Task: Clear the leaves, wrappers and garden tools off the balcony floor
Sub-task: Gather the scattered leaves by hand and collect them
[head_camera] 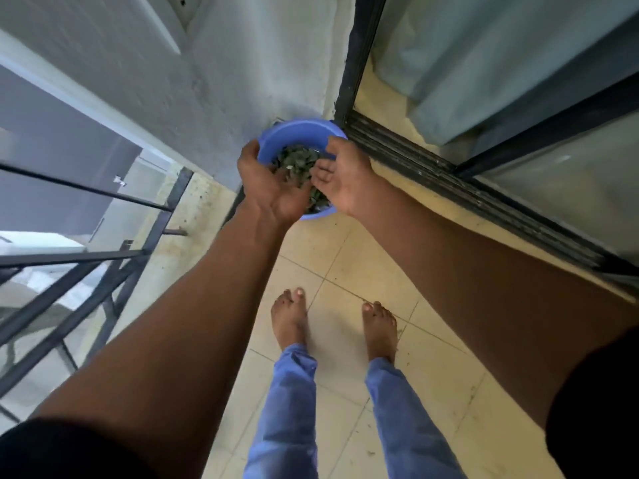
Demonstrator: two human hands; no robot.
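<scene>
A blue plastic basin (294,133) stands on the tiled floor in the corner, by the grey wall and the sliding-door track. It holds a heap of dark green leaves (294,159). Both my hands hover over the basin, cupped towards each other with a clump of leaves between them. My left hand (266,188) shows its back, with fingers curled into the leaves. My right hand (342,181) faces palm inward, thumb near the basin's right rim and fingertips touching the leaves. The hands hide the basin's near part.
A black metal railing (103,257) with glass runs along the left edge. The sliding door track (449,188) and glass door with a curtain lie to the right. My bare feet (290,319) stand on cream tiles with small dark specks of debris (371,452).
</scene>
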